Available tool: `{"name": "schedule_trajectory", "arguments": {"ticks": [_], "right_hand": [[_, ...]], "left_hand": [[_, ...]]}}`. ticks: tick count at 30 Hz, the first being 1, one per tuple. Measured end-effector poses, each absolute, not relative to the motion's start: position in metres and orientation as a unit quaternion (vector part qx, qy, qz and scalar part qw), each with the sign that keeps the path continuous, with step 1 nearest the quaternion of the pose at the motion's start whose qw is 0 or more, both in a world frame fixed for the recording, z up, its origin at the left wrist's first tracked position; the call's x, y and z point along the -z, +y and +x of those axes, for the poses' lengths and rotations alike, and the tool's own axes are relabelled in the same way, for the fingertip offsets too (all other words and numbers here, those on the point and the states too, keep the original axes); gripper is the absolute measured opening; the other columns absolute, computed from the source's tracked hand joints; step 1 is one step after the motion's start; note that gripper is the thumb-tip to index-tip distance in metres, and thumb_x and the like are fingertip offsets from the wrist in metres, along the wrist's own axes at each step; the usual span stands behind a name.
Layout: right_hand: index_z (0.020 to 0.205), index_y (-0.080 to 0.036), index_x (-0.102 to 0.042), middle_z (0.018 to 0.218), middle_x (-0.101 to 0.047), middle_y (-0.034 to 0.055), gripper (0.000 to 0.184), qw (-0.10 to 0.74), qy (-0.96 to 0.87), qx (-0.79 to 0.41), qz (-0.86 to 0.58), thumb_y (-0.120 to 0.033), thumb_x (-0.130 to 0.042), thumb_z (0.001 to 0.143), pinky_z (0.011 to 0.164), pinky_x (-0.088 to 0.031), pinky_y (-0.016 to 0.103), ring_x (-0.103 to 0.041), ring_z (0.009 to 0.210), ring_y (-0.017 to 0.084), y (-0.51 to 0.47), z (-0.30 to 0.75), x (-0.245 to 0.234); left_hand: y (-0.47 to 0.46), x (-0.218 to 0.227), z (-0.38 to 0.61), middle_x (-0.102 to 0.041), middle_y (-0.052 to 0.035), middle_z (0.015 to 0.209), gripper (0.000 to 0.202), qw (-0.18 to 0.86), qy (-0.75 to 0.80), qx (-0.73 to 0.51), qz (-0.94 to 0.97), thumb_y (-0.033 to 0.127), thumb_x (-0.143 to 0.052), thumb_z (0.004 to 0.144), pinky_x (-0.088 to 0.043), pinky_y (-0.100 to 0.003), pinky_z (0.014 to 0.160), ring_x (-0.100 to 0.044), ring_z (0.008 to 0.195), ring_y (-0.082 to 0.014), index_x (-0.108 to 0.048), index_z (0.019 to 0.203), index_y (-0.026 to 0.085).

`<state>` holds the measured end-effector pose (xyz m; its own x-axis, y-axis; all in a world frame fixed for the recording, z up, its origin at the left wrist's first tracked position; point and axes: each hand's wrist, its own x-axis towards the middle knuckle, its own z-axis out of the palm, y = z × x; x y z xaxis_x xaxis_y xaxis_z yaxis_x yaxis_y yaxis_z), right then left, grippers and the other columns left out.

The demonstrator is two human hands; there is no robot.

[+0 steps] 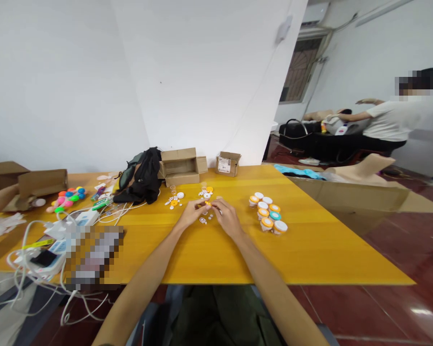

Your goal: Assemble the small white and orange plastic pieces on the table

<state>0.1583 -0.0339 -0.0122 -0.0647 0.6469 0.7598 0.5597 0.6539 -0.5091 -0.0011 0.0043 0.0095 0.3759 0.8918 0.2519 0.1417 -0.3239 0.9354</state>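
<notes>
- From where I stand, the left hand [192, 212] and the right hand [228, 216] meet at the centre of the frame, just above the desk [303, 259].
- The grip of both is closed at the fingertips, pinching an orange piece [208, 203] between them (it's so small that I can't make out its shape).
- That piece sits in the middle of the frame, between the two hands, with white parts [202, 220] lying on the desk just beneath.
- Left of centre, near the left hand, is a loose cluster of white and orange pieces [173, 201]; more lie just beyond the fingertips.
- Right of centre, a group of lidded jars [263, 212] stands close together, their lids white, orange and one teal.
- Behind, along the wall, are an open cardboard box [180, 166] and a smaller carton [228, 164] with a label.
- A dark bag [140, 178] slumps beside the open box, left of it.
- At the left of the frame I see colourful balls [67, 199], a power strip [82, 223] amid white cables, and another person's arm [0, 199] reaching in from the edge.
- Upper right, a person in a white top [393, 117] sits with one arm stretched out.
</notes>
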Motion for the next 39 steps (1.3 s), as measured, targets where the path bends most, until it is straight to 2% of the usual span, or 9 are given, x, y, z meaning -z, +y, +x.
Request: {"name": "schedule_trajectory", "arguments": {"ticks": [5, 8, 15, 21, 28, 33, 36, 39], "right_hand": [[0.088, -0.026, -0.066, 0.092, -0.071, 0.0054, 0.019, 0.543, -0.723, -0.044, -0.426, -0.019, -0.049, 0.092, 0.075, -0.055, 0.036, -0.066, 0.082, 0.022, -0.035, 0.157, 0.012], [0.088, -0.026, -0.065, 0.096, -0.072, 0.0056, 0.017, 0.55, -0.718, -0.05, -0.425, -0.02, -0.049, 0.091, 0.076, -0.056, 0.036, -0.068, 0.085, 0.022, -0.034, 0.156, 0.014], [0.09, -0.026, -0.065, 0.099, -0.073, 0.0062, 0.015, 0.552, -0.707, -0.081, -0.435, -0.021, -0.051, 0.089, 0.078, -0.057, 0.039, -0.07, 0.088, 0.023, -0.033, 0.157, 0.015], [0.088, -0.025, -0.063, 0.099, -0.074, 0.007, 0.011, 0.564, -0.691, -0.113, -0.437, -0.023, -0.053, 0.087, 0.08, -0.058, 0.039, -0.07, 0.09, 0.023, -0.033, 0.157, 0.014], [0.085, -0.024, -0.06, 0.105, -0.071, 0.0081, 0.007, 0.571, -0.69, -0.098, -0.434, -0.022, -0.053, 0.086, 0.079, -0.058, 0.038, -0.069, 0.092, 0.022, -0.037, 0.154, 0.008], [0.092, -0.026, -0.058, 0.087, -0.069, 0.0036, 0.01, 0.554, -0.715, -0.073, -0.42, -0.022, -0.052, 0.085, 0.079, -0.055, 0.036, -0.066, 0.083, 0.021, -0.042, 0.15, 0.002], [0.088, -0.025, -0.055, 0.092, -0.068, 0.0045, 0.006, 0.549, -0.725, -0.067, -0.412, -0.021, -0.052, 0.086, 0.081, -0.054, 0.035, -0.065, 0.089, 0.021, -0.045, 0.149, 0.0], [0.089, -0.025, -0.054, 0.089, -0.066, 0.0035, 0.005, 0.518, -0.75, -0.062, -0.406, -0.022, -0.053, 0.086, 0.078, -0.052, 0.033, -0.064, 0.085, 0.02, -0.049, 0.146, 0.0]], "left_hand": [[0.006, -0.009, -0.001, -0.076, -0.0049, 0.092, 0.039, 0.484, 0.352, -0.43, 0.676, 0.039, -0.077, 0.07, -0.052, -0.032, 0.083, -0.068, 0.087, -0.0214, -0.076, 0.102, 0.017], [0.006, -0.008, -0.001, -0.077, -0.0068, 0.093, 0.041, 0.508, 0.355, -0.434, 0.654, 0.039, -0.079, 0.068, -0.053, -0.035, 0.086, -0.07, 0.088, -0.0223, -0.075, 0.102, 0.017], [0.006, -0.009, 0.0, -0.077, -0.0078, 0.088, 0.039, 0.518, 0.369, -0.442, 0.633, 0.038, -0.084, 0.061, -0.055, -0.035, 0.084, -0.072, 0.085, -0.0229, -0.076, 0.093, 0.016], [0.005, -0.009, 0.0, -0.077, -0.0068, 0.084, 0.032, 0.518, 0.375, -0.447, 0.625, 0.036, -0.084, 0.061, -0.056, -0.033, 0.083, -0.071, 0.082, -0.0208, -0.075, 0.084, 0.016], [0.007, -0.008, -0.002, -0.075, -0.0059, 0.083, 0.029, 0.494, 0.378, -0.463, 0.632, 0.037, -0.082, 0.063, -0.055, -0.031, 0.077, -0.07, 0.081, -0.0194, -0.072, 0.082, 0.016], [0.013, -0.005, -0.004, -0.072, -0.0039, 0.079, 0.025, 0.469, 0.395, -0.485, 0.623, 0.034, -0.08, 0.065, -0.053, -0.028, 0.073, -0.068, 0.078, -0.0175, -0.07, 0.08, 0.017], [0.014, -0.004, -0.004, -0.071, -0.003, 0.076, 0.024, 0.479, 0.397, -0.476, 0.621, 0.031, -0.08, 0.064, -0.053, -0.027, 0.071, -0.067, 0.074, -0.0163, -0.068, 0.078, 0.017], [0.012, -0.004, -0.002, -0.071, -0.0032, 0.078, 0.025, 0.494, 0.385, -0.46, 0.628, 0.031, -0.08, 0.063, -0.053, -0.028, 0.075, -0.067, 0.077, -0.0164, -0.067, 0.078, 0.017]]}}
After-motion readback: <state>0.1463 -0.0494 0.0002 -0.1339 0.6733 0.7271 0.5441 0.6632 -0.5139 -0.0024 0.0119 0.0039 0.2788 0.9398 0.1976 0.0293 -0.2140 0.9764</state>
